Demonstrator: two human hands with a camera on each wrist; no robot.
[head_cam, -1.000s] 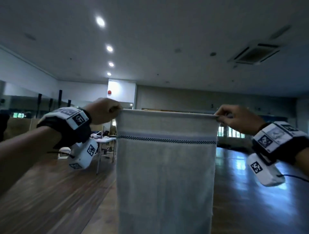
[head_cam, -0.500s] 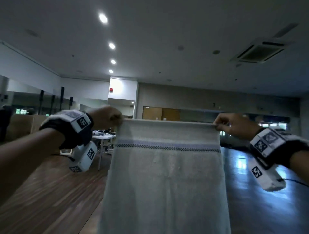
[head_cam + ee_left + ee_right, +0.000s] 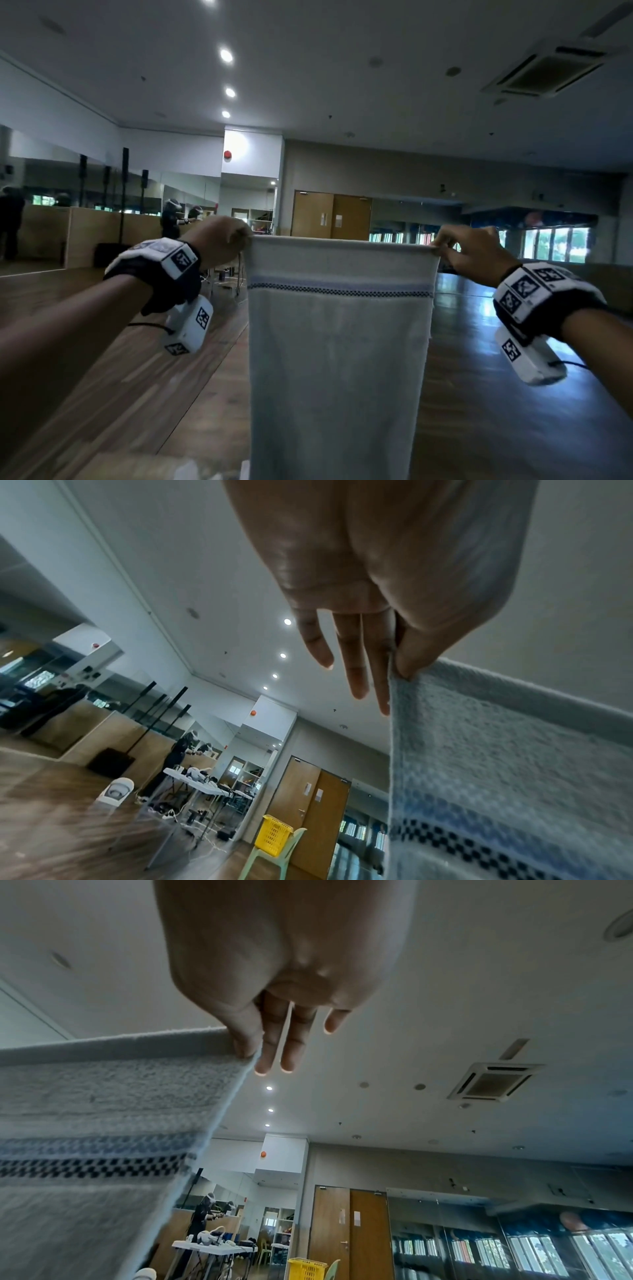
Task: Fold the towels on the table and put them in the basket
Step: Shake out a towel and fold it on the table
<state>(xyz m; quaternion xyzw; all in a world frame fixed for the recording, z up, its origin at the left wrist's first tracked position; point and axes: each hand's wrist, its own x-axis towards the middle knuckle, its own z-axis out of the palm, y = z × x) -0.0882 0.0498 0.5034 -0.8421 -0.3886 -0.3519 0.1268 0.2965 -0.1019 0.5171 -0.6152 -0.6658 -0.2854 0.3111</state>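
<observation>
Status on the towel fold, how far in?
Nothing visibly folded or basketed yet. In hand: the pale blue-striped towel hangs open, left hand and right hand each pinching a top corner. Left: folding it and carrying it to the yellow plastic basket.

wrists: black straps [image 3: 161, 291] | white tag-marked blocks [image 3: 527, 291] | white camera pods [image 3: 190, 325], black cables | forearms bare

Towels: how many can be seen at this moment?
1. The towel hangs upright, its top corners pinched by the left hand and right hand. Others may lie below the head view.
</observation>
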